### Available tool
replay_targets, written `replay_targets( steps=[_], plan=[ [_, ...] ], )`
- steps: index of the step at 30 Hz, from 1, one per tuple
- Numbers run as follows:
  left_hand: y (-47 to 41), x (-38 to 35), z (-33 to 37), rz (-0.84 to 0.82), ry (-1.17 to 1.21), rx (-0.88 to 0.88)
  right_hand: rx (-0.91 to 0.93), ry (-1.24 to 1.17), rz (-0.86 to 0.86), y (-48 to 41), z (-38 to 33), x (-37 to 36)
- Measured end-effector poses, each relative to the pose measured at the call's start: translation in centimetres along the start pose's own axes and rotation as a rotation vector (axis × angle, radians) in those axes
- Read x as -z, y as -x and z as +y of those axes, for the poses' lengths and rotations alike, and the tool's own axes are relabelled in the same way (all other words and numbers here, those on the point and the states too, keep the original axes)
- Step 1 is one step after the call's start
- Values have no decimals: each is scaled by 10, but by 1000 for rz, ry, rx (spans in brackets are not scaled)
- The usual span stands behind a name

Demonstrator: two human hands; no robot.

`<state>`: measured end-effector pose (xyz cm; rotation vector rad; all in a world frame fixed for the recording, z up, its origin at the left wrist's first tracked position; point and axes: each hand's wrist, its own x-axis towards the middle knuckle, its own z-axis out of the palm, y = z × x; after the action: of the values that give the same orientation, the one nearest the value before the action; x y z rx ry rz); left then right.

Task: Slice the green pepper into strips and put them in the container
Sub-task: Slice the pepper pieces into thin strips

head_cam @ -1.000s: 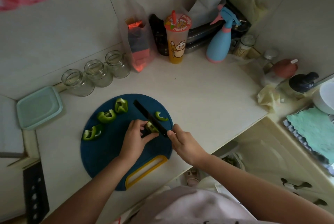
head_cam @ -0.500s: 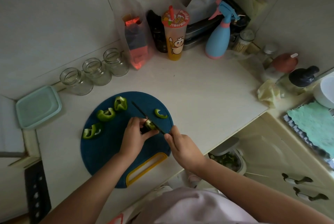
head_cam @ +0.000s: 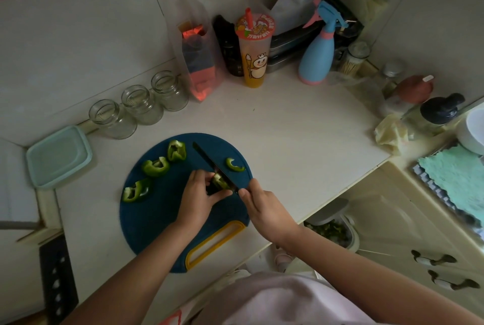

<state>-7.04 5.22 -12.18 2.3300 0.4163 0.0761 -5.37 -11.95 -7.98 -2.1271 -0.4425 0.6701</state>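
A round dark blue cutting board (head_cam: 157,222) with a yellow handle lies on the counter. My left hand (head_cam: 197,200) pinches a green pepper piece (head_cam: 219,181) on the board. My right hand (head_cam: 264,209) grips the handle of a black knife (head_cam: 208,160), whose blade lies across that piece. Three larger pepper chunks (head_cam: 155,166) sit along the board's left side, and one thin strip (head_cam: 235,164) lies right of the blade. A pale green container (head_cam: 59,155) stands on the counter to the left of the board.
Three glass jars (head_cam: 142,104) line the wall behind the board. A drink cup (head_cam: 254,49), a blue spray bottle (head_cam: 318,57), a bag and bottles crowd the back corner. A bin (head_cam: 332,230) stands below the counter edge at right.
The knife blade has shifted slightly over the held pepper piece; both hands stay in the same spot on the board. The other pepper pieces have not moved.
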Motion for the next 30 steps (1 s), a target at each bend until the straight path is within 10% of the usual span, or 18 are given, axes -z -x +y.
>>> replay_targets(
  steps=[30],
  plan=[
    [7,-6,-3,50,-88,-10,8,226,12,6,-1,-14]
  ],
)
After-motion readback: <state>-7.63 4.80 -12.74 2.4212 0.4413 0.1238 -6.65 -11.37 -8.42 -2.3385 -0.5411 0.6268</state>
